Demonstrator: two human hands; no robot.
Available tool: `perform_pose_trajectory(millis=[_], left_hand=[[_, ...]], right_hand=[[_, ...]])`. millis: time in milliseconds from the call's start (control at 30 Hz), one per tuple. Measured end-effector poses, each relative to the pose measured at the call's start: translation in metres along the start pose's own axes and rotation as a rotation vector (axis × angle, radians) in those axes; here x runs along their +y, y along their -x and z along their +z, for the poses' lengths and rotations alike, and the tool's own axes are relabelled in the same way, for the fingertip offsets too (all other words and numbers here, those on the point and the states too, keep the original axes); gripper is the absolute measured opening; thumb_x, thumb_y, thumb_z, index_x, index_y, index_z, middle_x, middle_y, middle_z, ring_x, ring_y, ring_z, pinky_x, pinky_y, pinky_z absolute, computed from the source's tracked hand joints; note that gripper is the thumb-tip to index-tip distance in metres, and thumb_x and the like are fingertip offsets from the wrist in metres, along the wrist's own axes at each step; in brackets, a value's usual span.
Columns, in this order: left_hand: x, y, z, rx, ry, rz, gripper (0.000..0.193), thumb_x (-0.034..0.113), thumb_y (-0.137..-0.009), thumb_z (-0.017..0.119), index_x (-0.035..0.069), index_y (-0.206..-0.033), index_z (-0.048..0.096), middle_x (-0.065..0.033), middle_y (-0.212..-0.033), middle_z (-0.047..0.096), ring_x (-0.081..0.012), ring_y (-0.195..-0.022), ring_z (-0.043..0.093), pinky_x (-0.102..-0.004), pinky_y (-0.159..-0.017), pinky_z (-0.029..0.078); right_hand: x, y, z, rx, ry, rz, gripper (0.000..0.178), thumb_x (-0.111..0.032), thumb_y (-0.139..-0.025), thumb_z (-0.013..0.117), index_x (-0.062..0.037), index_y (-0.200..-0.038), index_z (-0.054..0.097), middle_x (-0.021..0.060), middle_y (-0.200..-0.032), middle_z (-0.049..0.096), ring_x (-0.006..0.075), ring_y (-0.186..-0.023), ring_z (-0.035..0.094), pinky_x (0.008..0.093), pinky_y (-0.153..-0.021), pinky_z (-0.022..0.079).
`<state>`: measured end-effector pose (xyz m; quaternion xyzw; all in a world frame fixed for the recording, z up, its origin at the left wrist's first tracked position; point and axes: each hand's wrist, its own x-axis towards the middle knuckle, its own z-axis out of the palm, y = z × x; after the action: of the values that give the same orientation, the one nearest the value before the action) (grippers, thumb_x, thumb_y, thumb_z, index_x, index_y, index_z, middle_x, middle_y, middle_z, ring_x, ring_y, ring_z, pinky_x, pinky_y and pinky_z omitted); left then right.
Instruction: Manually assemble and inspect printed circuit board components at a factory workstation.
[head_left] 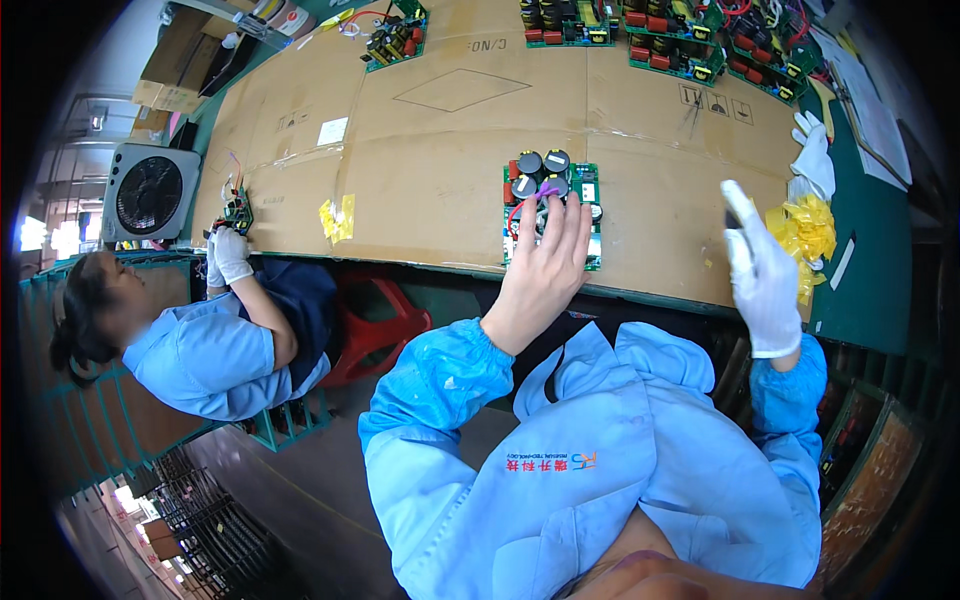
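Keep circuit board (576, 178) flat on cardboard (430, 200), centre, near edge; steady lightly with bare left hand (548, 250), loosely spread, can't tell if pinching purple wire (547, 189); don't tug; bring gloved right hand (764, 285), stretched out at right, can't tell if holding anything

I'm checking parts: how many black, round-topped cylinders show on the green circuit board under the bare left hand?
4, toward the far end of the board: far left cylinder, far right cylinder, near left cylinder, near right cylinder. The bare left hand may hide more.
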<state>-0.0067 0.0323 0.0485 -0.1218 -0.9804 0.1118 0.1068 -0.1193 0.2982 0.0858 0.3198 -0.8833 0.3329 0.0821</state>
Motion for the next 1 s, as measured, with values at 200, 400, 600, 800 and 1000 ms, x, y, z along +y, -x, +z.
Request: perform_pose_trajectory(millis=[200,400,600,800,1000], left_hand=[[-0.010,-0.006,0.000,0.013,-0.003,0.119,0.077,0.044,-0.076,0.078,-0.004,-0.133,0.057,-0.0159,-0.121,0.060,-0.0328,-0.123,0.054,-0.0585,-0.115,0.032],[-0.023,-0.012,0.003,0.132,0.129,0.078,0.069,0.043,-0.071,0.080,-0.001,-0.122,0.065,-0.0121,-0.106,0.063,-0.0267,-0.097,0.061,-0.0512,-0.106,0.041],[-0.107,-0.030,-0.013,0.477,0.575,-0.297,0.038,0.026,-0.078,0.080,0.002,-0.106,0.072,-0.0033,-0.078,0.064,-0.0188,-0.073,0.060,-0.0354,-0.078,0.048],[-0.183,0.001,0.016,0.512,1.362,-0.736,0.026,0.023,-0.103,0.065,-0.002,-0.099,0.071,0.0042,-0.073,0.059,-0.0036,-0.065,0.049,-0.0208,-0.061,0.039],[-0.201,0.008,0.028,0.580,1.489,-0.805,0.024,0.024,-0.103,0.065,0.001,-0.100,0.068,0.0035,-0.076,0.058,-0.0038,-0.066,0.049,-0.0209,-0.060,0.040]], right_hand=[[-0.012,-0.005,0.030,-0.030,0.072,-0.149,0.048,-0.016,-0.099,0.063,-0.0118,-0.146,0.055,0.0110,-0.090,0.070,0.0283,-0.073,0.066,0.0390,-0.063,0.053],[0.009,0.012,0.040,-0.028,0.076,-0.147,0.046,-0.017,-0.099,0.062,-0.0108,-0.144,0.056,0.0105,-0.086,0.069,0.0278,-0.071,0.065,0.0391,-0.062,0.052],[0.023,0.024,0.043,-0.007,0.084,-0.070,0.046,-0.018,-0.099,0.062,-0.0107,-0.144,0.056,0.0112,-0.085,0.068,0.0295,-0.070,0.064,0.0394,-0.061,0.051],[0.012,0.020,0.055,-0.106,0.146,-0.060,0.048,-0.016,-0.096,0.065,-0.0107,-0.144,0.057,0.0107,-0.082,0.065,0.0284,-0.068,0.062,0.0388,-0.060,0.049],[0.009,0.020,0.077,-0.065,0.268,-0.151,0.055,-0.023,-0.094,0.067,-0.0124,-0.146,0.055,0.0038,-0.072,0.054,0.0208,-0.062,0.058,0.0367,-0.053,0.043]])
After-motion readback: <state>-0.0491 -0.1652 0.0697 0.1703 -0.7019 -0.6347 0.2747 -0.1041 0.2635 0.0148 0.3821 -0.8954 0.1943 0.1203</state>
